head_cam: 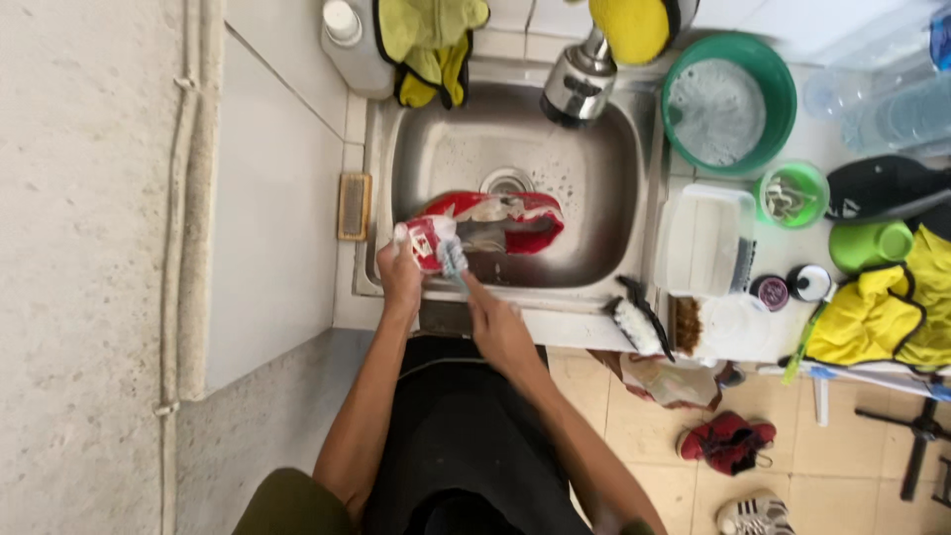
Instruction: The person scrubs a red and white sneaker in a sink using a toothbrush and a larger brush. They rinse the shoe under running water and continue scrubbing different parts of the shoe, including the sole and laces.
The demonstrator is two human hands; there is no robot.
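Head view | red shoe (pixel 495 223) at sink's (pixel 614 168) front-left edge | left hand (pixel 399 277) clamps its heel | right hand (pixel 500 332) wraps small brush (pixel 454 260) | best: brace firmly, short strokes, shoe kept over basin

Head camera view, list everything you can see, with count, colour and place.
Steel sink: one, silver, centre.
Red and white sneaker: one, in sink.
Small toothbrush: one, pale blue, against sneaker heel.
Chrome tap: one, behind sink.
Green round basin: one, counter right.
Clear plastic box: one, beside sink.
Scrub brush: one, black and white, counter edge.
Yellow cloths: several, right and top.
Dark red shoes: pair, floor.
Left hand: grips sneaker heel.
Right hand: holds toothbrush.
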